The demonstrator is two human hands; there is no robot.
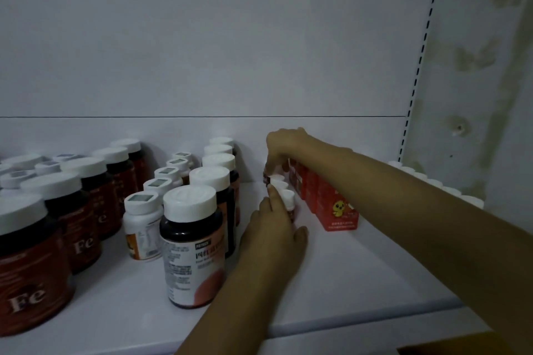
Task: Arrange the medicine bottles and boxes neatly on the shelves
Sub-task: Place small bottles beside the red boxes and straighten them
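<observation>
White shelf (360,268) w/ plain back panel; stained wall off at 3 o'clock. Small bottles (289,197), white caps over dark bodies, stand mid-shelf in a short file running 6 to 12 o'clock, just beside a row of red boxes (337,210) on their 3 o'clock side. At 9 o'clock sit rows of dark bottles (191,242), white bottles (142,225) and big Fe jars (34,265), already lined up. Left grip (274,228) is loose: fingers fairly straight, laid along the file's 9 o'clock side by the front cap, thumb out toward 6 o'clock, not clamped on anything. Right grip (284,147) reaches in from 3 o'clock, fingertips curled down on the rearmost cap, looks like a narrow pinch, though the contact is dim. Handling, as a guess: these are light, rigid plastic, tall for their base, so tippy; a knock to one prob. topples its neighbours. Smooth labels may slip, so take hold low on the body or pinch across the cap, and slide rather than lift. Boxes are stiff card, light, easy to crush at corners; push on flat faces.
</observation>
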